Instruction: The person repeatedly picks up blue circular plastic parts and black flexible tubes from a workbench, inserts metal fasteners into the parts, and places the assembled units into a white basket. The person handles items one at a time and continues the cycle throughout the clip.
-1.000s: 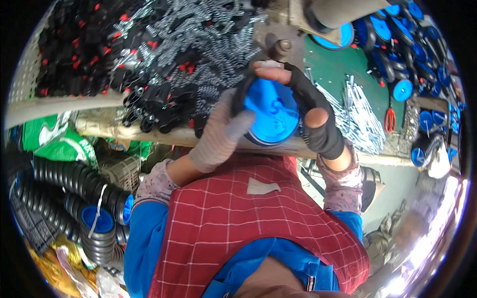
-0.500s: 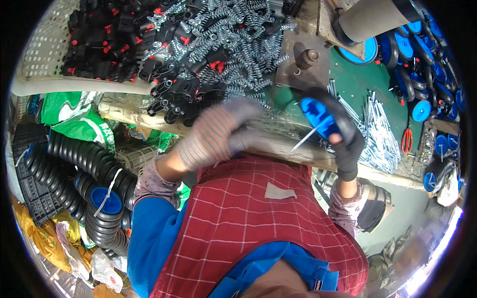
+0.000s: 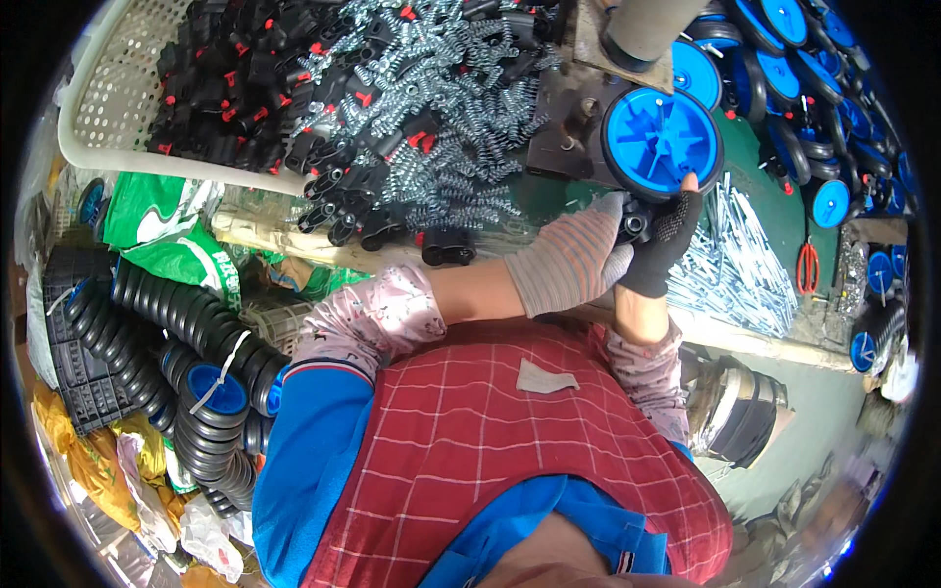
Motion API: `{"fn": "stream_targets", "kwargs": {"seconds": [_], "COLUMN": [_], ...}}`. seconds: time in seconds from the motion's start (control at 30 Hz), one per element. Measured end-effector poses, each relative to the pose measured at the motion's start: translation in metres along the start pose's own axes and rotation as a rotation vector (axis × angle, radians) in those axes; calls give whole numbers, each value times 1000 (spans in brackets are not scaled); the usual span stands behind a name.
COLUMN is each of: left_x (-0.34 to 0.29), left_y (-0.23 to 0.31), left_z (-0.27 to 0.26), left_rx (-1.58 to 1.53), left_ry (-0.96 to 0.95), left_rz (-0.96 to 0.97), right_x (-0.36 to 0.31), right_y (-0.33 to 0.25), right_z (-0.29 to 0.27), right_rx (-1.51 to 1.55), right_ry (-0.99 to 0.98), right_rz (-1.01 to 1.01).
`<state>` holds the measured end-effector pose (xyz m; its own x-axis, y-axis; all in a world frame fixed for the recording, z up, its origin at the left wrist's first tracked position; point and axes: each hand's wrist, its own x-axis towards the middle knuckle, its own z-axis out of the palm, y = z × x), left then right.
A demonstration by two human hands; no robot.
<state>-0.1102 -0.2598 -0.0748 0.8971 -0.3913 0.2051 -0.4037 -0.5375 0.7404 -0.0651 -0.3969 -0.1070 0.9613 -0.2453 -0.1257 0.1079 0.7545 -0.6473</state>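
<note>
My right hand (image 3: 665,245), in a dark glove, grips a black-tyred wheel (image 3: 659,147) with a blue spoked hub, its thumb tip resting on the rim. The hub faces up toward me. Against the wheel's near side, my left hand (image 3: 573,257), in a striped grey glove, closes around a small black plastic fitting (image 3: 635,225) with a round hole. The two hands touch there. Their fingers hide most of the fitting, and I cannot tell whether a metal pin joins it to the wheel.
Coil springs (image 3: 441,108) lie heaped among black fittings with red tabs (image 3: 230,93), beside a white perforated basket (image 3: 118,157). Long metal pins (image 3: 740,260) are piled right of my hands, near red-handled scissors (image 3: 807,268). Blue wheels (image 3: 831,203) crowd the far right. A steel post (image 3: 642,34) stands behind.
My left hand has moved right to meet the right hand, now with a black fitting. The wheel has turned hub-up; the metal pin that stuck out of it no longer shows.
</note>
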Motion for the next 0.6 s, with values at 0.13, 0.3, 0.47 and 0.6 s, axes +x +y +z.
{"fn": "stream_targets", "kwargs": {"seconds": [0.13,0.3,0.47,0.6], "left_x": [19,80,101,98], "left_y": [-20,-51,-57,-55], "left_z": [-7,-47,-54,-53], "left_rx": [-299,-696,-842,-853], "left_ry": [-310,-18,-125,-94], "left_rz": [-30,-516,-619,-667], "right_x": [26,43,36,32], "right_y": [-4,-6,-8,-9], "right_z": [-11,-39,-33,-15], "right_rx": [-89,-1159,-637,-772], "right_ry": [-7,78,109,44], "right_rz": [-162,-747,-427,-444]}}
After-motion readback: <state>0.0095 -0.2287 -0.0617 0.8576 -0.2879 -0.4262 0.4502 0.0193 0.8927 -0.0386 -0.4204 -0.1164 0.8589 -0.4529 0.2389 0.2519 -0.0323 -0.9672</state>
